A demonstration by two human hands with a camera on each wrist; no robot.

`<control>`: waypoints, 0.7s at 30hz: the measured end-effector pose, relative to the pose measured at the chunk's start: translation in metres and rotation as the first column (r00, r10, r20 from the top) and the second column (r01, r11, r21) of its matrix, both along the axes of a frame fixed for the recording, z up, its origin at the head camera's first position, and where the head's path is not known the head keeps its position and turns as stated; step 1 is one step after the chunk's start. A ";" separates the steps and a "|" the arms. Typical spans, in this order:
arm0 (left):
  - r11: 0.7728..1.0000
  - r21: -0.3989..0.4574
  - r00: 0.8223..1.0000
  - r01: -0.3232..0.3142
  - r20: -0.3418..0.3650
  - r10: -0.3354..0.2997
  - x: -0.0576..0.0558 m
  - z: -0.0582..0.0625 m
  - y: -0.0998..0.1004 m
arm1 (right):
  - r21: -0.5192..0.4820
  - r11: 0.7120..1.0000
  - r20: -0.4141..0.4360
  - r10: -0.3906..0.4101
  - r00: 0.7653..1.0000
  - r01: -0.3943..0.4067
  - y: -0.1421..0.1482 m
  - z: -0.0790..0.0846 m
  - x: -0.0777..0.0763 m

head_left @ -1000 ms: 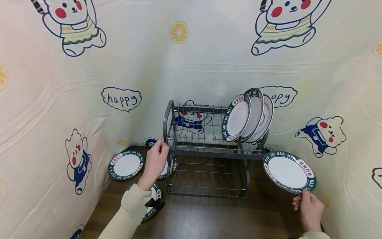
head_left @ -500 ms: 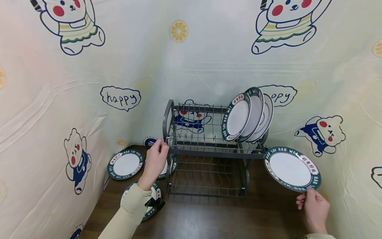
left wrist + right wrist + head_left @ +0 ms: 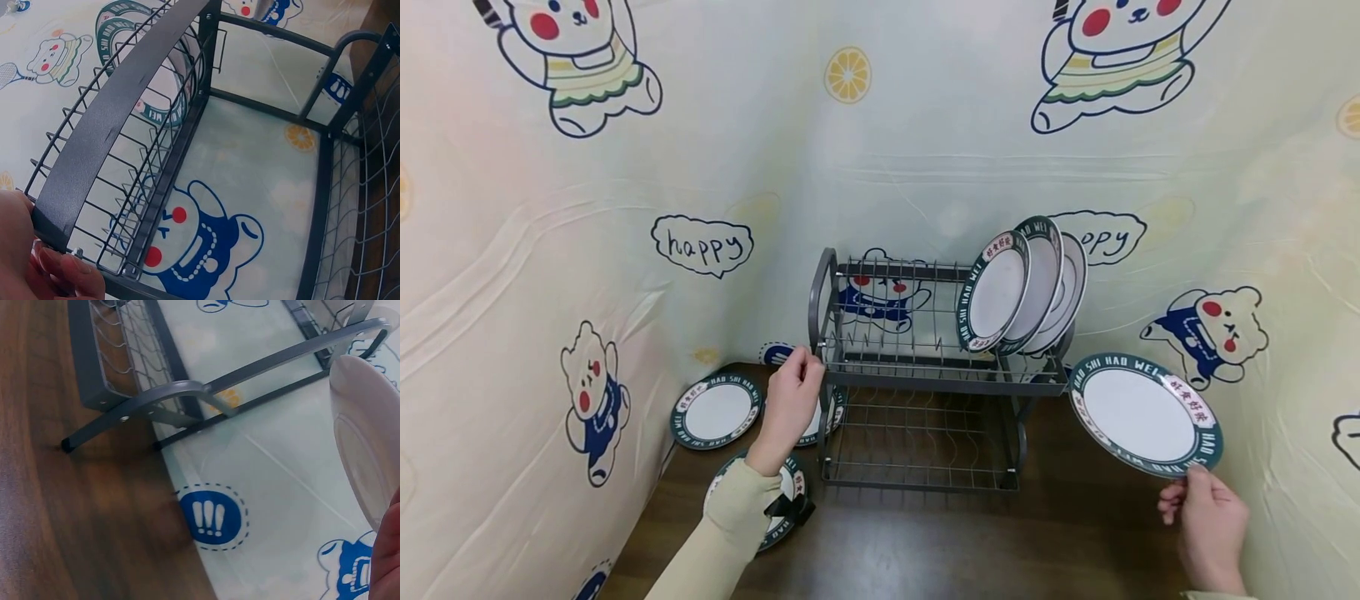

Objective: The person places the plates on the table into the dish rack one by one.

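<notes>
A dark grey two-tier dish rack [image 3: 925, 382] stands in the middle of the head view. My left hand [image 3: 788, 408] grips its upper left front corner; in the left wrist view the fingers [image 3: 75, 272] curl round the frame. To the right of the rack, my right hand [image 3: 1210, 525] pinches the lower edge of a white plate [image 3: 1138, 414] with a green lettered rim, held up in the air and tilted. The right wrist view shows this plate's pale underside [image 3: 362, 437]. Three similar plates [image 3: 997, 292] lean upright at the right end of the upper tier.
On the brown wooden table [image 3: 910, 542], left of the rack, lie a plate [image 3: 713, 411], another plate [image 3: 793, 483] partly under the left forearm, and a third plate [image 3: 835, 417] partly behind the rack's left side. A printed cloth [image 3: 925, 183] hangs behind and at both sides.
My right hand has moved a little right with the plate, which has risen slightly and turned its face more toward the head camera. The left hand has stayed on the rack.
</notes>
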State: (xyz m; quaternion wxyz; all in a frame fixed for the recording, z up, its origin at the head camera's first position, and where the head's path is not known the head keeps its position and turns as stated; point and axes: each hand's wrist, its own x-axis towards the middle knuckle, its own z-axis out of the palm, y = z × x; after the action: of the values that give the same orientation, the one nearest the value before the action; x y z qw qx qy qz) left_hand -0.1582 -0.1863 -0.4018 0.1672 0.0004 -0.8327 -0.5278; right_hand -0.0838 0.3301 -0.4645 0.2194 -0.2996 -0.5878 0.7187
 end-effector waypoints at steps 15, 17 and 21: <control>1.000 -0.005 1.000 -0.008 0.004 0.008 0.000 -0.001 0.000 | -0.014 0.998 -0.051 0.067 0.996 -0.068 -0.001 0.037 0.012; 1.000 -0.007 1.000 -0.011 0.004 0.011 0.000 -0.001 0.000 | -0.019 0.997 -0.066 0.068 0.995 -0.070 -0.002 0.041 0.013; 1.000 -0.011 1.000 -0.015 0.011 0.015 0.000 0.000 0.000 | 0.002 0.998 -0.082 0.065 0.995 -0.065 -0.001 0.049 0.014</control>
State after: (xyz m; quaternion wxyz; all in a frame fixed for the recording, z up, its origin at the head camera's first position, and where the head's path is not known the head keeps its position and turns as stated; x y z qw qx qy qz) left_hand -0.1586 -0.1859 -0.4021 0.1667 0.0085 -0.8365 -0.5219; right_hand -0.0697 0.3286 -0.4154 0.2197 -0.2508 -0.5875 0.7374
